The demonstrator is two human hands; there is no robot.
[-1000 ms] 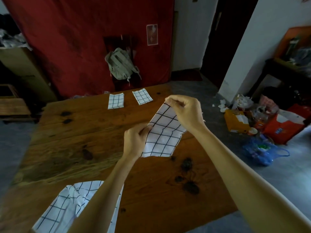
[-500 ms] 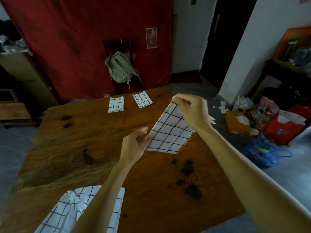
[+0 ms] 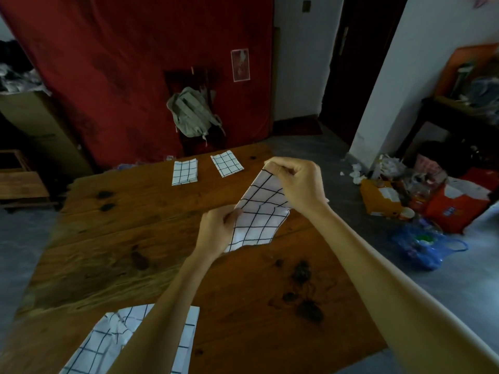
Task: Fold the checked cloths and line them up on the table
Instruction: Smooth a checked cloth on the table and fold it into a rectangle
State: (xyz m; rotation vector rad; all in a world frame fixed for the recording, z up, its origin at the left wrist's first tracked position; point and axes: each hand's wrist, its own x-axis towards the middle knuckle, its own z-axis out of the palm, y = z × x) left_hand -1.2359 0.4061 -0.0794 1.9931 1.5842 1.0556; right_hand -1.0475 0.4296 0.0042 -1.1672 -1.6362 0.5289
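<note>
Head: cloth [image 3: 259,214] diagonal, near-left to far-right

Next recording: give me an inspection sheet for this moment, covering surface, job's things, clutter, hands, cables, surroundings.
Surface: wooden table, dark knots and stains.
Job's things: two folded checked cloths side by side at the far edge; one held cloth above the table; unfolded pile at the near edge, partly under the left forearm.
Clutter: nothing seen on the table besides the cloths.
Hands: left hand grips the held cloth's lower edge; right hand pinches its upper corner.
Cables: nothing seen.
Surroundings: red curtain; grey backpack hanging behind the table; bags and litter on the floor at right.
</note>
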